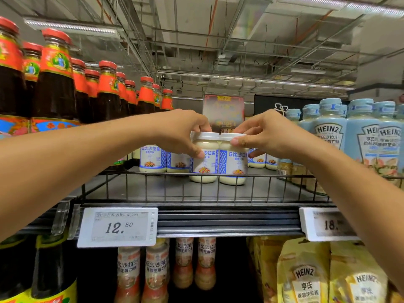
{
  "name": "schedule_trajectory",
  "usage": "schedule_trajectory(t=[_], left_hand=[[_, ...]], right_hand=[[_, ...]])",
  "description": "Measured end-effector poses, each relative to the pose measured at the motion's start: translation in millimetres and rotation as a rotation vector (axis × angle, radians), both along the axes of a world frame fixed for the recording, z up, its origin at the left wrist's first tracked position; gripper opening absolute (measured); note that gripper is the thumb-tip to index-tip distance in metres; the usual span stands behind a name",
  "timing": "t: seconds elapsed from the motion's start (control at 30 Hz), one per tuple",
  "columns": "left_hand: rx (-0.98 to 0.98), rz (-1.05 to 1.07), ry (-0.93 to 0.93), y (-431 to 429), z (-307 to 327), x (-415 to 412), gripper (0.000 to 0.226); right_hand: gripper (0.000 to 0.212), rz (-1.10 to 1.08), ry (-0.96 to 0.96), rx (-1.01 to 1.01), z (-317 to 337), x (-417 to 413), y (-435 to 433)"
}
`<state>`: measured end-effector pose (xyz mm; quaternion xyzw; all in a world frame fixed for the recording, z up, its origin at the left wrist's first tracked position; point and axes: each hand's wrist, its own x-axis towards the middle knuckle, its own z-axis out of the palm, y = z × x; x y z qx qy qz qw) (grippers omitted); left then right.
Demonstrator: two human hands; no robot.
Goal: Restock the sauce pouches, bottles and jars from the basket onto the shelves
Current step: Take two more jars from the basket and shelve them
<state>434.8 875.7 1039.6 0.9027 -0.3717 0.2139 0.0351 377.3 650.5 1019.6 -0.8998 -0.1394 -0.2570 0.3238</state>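
Two white-lidded salad-dressing jars stand side by side on the top wire-fronted shelf. My left hand grips the left jar by its lid and shoulder. Around the lid of the right jar my right hand is closed. Both jars rest just behind the wire front rail, touching each other. More jars of the same kind stand behind them to the left and right. The basket is out of sight.
Dark sauce bottles with red caps fill the shelf's left side. Pale blue Heinz bottles fill its right. Price tags hang on the shelf edge. Below are dressing bottles and yellow Heinz pouches.
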Motion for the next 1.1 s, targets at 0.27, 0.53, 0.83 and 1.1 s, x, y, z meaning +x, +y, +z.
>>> schedule_trajectory(t=[0.27, 0.53, 0.83, 1.1], left_hand=[[0.092, 0.066, -0.051, -11, 5, 16, 0.059], [0.067, 0.043, -0.094, -17, -2, 38, 0.062], [0.085, 0.082, -0.083, -22, -10, 57, 0.069], [0.185, 0.116, -0.052, -22, -8, 58, 0.084]], right_hand=[[0.027, -0.048, 0.097, -0.175, 18, 24, 1], [0.035, -0.174, 0.120, -0.438, 27, 45, 1], [0.032, -0.232, 0.061, -0.498, 18, 59, 3], [0.035, -0.255, 0.039, -0.539, 13, 58, 5]])
